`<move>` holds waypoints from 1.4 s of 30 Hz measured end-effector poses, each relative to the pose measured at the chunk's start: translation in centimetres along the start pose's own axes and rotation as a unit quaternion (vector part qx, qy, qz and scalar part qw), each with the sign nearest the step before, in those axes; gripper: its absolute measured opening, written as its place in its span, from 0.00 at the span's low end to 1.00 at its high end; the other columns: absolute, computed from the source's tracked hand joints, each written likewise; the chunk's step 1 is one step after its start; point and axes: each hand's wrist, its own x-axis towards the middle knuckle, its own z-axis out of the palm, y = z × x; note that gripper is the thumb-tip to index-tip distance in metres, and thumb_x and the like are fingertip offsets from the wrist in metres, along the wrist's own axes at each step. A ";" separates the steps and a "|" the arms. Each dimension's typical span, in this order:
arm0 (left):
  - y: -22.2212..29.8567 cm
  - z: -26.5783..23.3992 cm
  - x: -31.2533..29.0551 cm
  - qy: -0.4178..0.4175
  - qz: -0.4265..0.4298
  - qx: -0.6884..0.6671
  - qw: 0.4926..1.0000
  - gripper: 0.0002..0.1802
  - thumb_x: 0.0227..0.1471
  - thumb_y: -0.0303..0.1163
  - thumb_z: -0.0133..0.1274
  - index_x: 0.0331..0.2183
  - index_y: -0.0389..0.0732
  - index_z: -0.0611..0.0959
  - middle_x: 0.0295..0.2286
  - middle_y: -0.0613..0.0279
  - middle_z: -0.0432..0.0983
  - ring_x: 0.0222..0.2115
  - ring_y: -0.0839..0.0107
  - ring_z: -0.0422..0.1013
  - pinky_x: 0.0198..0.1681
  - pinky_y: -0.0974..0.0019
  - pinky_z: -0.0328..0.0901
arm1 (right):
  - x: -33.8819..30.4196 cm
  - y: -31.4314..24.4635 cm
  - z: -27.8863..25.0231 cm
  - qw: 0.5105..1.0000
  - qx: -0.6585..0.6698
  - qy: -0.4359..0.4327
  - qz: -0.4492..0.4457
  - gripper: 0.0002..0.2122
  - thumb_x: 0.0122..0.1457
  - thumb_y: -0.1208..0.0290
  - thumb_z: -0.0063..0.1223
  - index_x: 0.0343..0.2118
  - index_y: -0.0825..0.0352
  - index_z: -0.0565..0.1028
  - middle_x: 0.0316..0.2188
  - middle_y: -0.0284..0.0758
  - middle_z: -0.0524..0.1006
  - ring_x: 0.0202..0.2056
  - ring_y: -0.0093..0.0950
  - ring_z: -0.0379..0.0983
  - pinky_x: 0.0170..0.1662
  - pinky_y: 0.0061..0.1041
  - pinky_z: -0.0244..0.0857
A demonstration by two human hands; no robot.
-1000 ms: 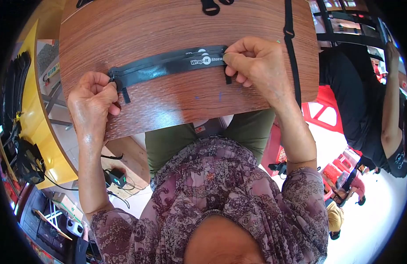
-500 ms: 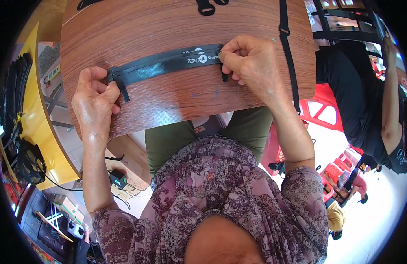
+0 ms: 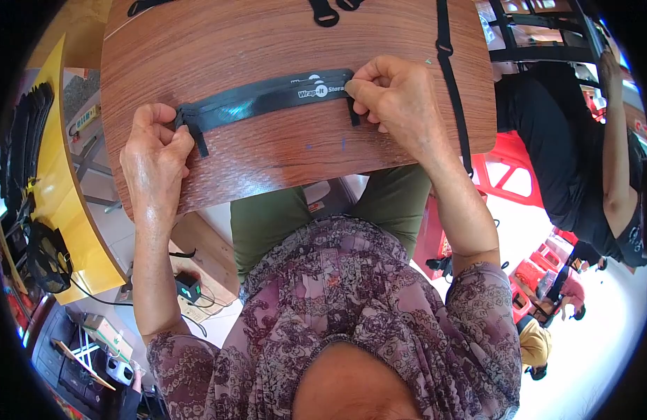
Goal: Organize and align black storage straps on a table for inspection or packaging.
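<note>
A flat black strap [image 3: 264, 103] with white print is stretched across the near part of the wooden table, slightly bowed. Its surface is glossy, and a second layer seems to lie along its far edge. My left hand [image 3: 152, 157] is closed in a pinch on the strap's left end, where a short narrow black strip [image 3: 202, 145] sticks out toward me. At the right end, my right hand [image 3: 402, 103] pinches the corner between thumb and fingers. Another short black strip [image 3: 353, 112] hangs beside those fingertips.
The brown wooden table [image 3: 267, 45] ends in front of my lap. A long black strap with a buckle [image 3: 444, 47] runs down its right side. More black straps [image 3: 325, 15] lie at the far edge. On the right stands a person in black [image 3: 551, 133]; on the left, a yellow board [image 3: 75, 182].
The strap's upper layer lies flatter against the one below, with fewer lines between them. My left hand has shifted slightly to the right; both hands keep their pinch.
</note>
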 end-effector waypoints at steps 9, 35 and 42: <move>0.0 0.0 0.1 -0.007 0.001 0.000 1.000 0.10 0.45 0.22 0.51 0.33 0.35 0.73 0.15 0.62 0.70 0.13 0.78 0.64 0.13 0.75 0.59 | 0.0 -0.9 -0.5 0.999 0.002 -0.021 0.032 0.05 0.46 0.77 0.49 0.20 0.73 0.75 0.14 0.36 0.75 0.17 0.22 0.71 0.22 0.23 0.65; -0.2 0.1 0.2 -0.013 -0.013 -0.043 0.999 0.10 0.45 0.21 0.50 0.34 0.34 0.72 0.15 0.64 0.67 0.13 0.81 0.61 0.14 0.76 0.57 | 0.4 -0.3 -0.6 0.999 -0.033 -0.012 -0.012 0.05 0.44 0.76 0.51 0.18 0.72 0.74 0.11 0.39 0.73 0.16 0.26 0.72 0.22 0.26 0.65; -0.4 0.1 0.1 -0.007 -0.005 -0.031 0.999 0.11 0.45 0.21 0.50 0.35 0.35 0.72 0.15 0.64 0.67 0.12 0.81 0.61 0.13 0.76 0.57 | 0.4 -0.8 -0.6 0.999 -0.040 -0.023 0.003 0.05 0.44 0.76 0.51 0.18 0.72 0.75 0.10 0.39 0.73 0.16 0.28 0.73 0.22 0.27 0.66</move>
